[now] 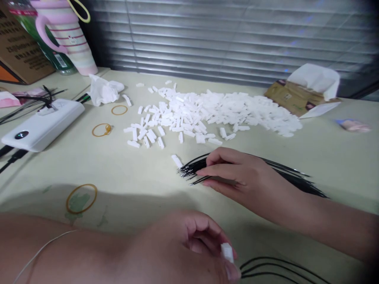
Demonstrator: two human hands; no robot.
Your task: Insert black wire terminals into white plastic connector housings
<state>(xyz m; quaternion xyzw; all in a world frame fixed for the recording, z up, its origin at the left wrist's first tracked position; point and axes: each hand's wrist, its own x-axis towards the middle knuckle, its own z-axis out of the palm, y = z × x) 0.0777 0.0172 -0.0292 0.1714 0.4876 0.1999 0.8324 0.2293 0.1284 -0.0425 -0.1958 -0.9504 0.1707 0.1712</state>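
We log two bare hands over a pale tabletop (pixel 59 161). Left hand (pixel 174 248), lower centre: thumb and finger pinch a white connector housing (pixel 227 253), so that piece is off the table surface. A few black wires (pixel 275 265) trail right from beside that thumb; we can't see whether they enter the housing. Right hand (pixel 248 173), from the right: palm down over a bundle of black leads (pixel 291 179), fingers bent, index tip and thumb tip close together with a narrow gap. One lead runs through that gap; we can't tell if it's gripped. The bundle's metal-tipped ends stick out left of the fingertips, its far ends reach past the wrist. We mark one loose housing (pixel 177 161) just beside those tips, and behind it a wide pile of white housings (pixel 207 112), strays along its near and left edges. Left side: three rubber bands (pixel 96 193), crumpled tissue (pixel 103 90), white power bank (pixel 44 126) with cables. Back left: pink-handled striped tumbler (pixel 71 39), green bottle (pixel 63 65), cardboard box (pixel 23 43). Back right: open brown-and-white packet (pixel 296 98), in front of blinds (pixel 222 39).
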